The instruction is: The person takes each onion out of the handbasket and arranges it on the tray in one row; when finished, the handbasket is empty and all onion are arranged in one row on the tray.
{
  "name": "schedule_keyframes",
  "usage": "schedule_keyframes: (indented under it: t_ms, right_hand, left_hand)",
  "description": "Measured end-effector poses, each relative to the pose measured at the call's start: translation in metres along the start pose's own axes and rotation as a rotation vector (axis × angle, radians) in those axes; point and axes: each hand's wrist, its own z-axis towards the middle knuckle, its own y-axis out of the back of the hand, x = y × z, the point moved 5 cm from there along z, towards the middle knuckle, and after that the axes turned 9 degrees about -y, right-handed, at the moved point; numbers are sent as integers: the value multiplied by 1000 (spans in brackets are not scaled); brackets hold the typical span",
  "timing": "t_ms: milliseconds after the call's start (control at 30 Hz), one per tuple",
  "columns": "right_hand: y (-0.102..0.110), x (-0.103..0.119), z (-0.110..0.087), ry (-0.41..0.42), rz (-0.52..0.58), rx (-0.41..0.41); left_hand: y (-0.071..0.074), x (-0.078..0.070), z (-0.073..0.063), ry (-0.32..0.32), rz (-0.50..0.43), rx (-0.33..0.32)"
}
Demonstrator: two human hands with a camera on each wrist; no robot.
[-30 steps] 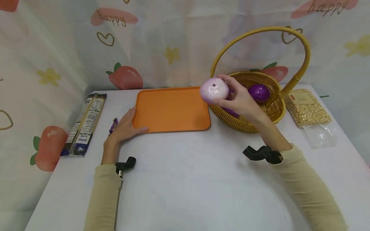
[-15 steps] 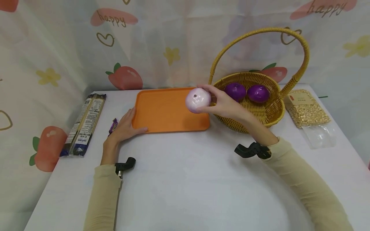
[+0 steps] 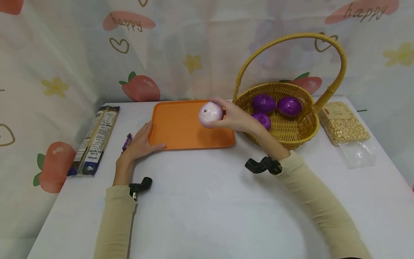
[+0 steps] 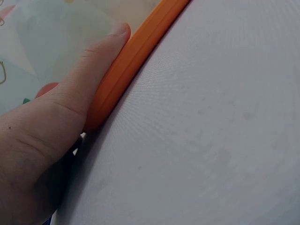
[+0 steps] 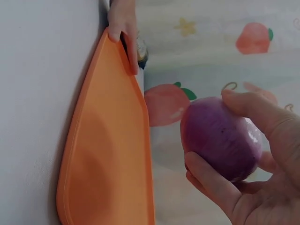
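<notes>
In my right hand I grip a purple onion, its pale end facing the head camera, with fingers and thumb curled round its sides. It is held up over the right half of an orange tray. In the right wrist view the onion shows its darker purple side. My left hand rests at the tray's left front corner, fingers along the left edge and thumb on the front rim. That thumb lies straight along the orange rim in the left wrist view.
Several purple onions lie in a tall-handled wicker basket right of the tray. Beyond it is a bag of yellow grains. A small purple-wrapped candy lies beside my left hand, and a long flat packet further left.
My right hand has carried the onion left and a little down, from the basket's near rim to over the tray. More onions show in the basket. My left hand has stayed put.
</notes>
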Motion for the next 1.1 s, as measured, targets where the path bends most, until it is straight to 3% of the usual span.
schedule_keyframes:
  t_ms: [133,400,800,1100]
  right_hand:
    - [-4,4,5,15,-18,5]
    - [-12,16,22,76,-159,-43]
    - [-30,32,32,13,-322,-57]
    - [-43,46,42,42,-273,-9]
  left_hand:
    - [1,1,0,1,4,5]
    - [2,-1,0,-4,14,5]
    - [3,-3,3,-24,11,-4]
    - [2,-4,0,-17,3,1]
